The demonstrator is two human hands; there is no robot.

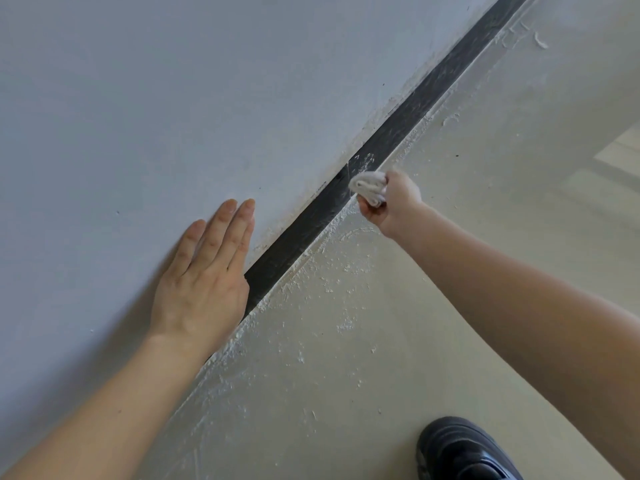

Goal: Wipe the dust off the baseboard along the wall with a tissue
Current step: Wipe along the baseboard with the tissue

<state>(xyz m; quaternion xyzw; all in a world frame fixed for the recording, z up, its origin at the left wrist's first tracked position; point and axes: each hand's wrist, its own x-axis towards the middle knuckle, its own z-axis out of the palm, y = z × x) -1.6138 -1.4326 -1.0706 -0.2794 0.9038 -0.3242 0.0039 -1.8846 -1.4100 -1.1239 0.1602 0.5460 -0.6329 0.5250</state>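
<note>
R hand gripping tissue at baseboard, L hand flat on wall

baseboard: matt black, dusty | tissue: crumpled paper | shoe: glossy

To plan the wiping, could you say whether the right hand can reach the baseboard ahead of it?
Probably yes: the right hand holds the tissue at the baseboard; nothing blocks the strip ahead.

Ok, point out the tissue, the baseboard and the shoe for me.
tissue (367,188), head view, middle of the crumpled wad.
baseboard (304,233), head view, its dark front face.
shoe (460,452), head view, black upper near the toe.
</note>
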